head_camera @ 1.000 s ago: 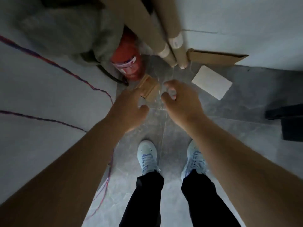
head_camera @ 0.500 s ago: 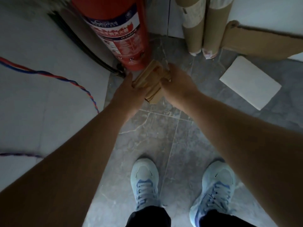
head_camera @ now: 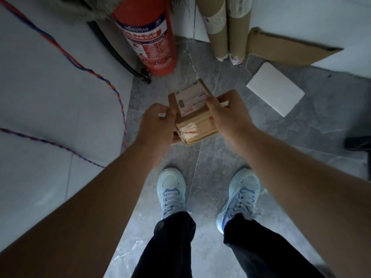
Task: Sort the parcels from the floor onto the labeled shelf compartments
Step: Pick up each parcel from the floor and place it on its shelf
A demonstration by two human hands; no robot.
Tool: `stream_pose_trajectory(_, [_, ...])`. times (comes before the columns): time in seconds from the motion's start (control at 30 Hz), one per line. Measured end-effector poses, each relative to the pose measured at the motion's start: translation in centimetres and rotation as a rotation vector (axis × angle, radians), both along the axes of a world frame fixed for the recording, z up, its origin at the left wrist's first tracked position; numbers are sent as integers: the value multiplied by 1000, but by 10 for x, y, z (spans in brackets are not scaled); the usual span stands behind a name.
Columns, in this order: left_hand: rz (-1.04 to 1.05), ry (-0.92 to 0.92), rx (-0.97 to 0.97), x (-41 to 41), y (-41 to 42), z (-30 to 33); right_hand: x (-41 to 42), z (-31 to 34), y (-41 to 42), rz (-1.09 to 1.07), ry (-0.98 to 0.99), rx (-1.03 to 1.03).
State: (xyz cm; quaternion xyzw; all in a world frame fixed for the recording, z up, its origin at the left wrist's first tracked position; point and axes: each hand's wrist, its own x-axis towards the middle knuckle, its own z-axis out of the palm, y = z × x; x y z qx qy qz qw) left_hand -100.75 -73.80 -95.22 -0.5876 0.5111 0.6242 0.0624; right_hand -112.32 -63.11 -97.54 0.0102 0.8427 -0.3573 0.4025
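Both hands hold a small cardboard parcel (head_camera: 193, 115) clear of the grey tiled floor (head_camera: 210, 157), label side up. The left hand (head_camera: 157, 123) curls its fingers closed around the parcel's left edge; the right hand (head_camera: 226, 115) clamps the right edge, thumb on the label. Beyond the parcel stands a red fire extinguisher (head_camera: 149, 35), with open floor between them. Right of the extinguisher lean two cardboard tubes (head_camera: 226, 33). Further right of the extinguisher lie a flattened carton (head_camera: 281, 49) and a white flat parcel (head_camera: 276, 89). A white wall (head_camera: 50, 97) with a red-blue cable (head_camera: 94, 71) closes the extinguisher's left.
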Motion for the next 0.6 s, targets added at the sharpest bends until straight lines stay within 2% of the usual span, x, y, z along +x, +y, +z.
stream_pose_trajectory(0.17, [32,27,8,5,2,57,13,64,19,-161,19,-143])
stream_pose_trajectory(0.37, [-183,166,60,1,0,140,29,142,39,-310,0,-319])
stream_pose_trajectory(0.6, [-312,278,-41,-5,0,260,42,266,56,-404,60,-454])
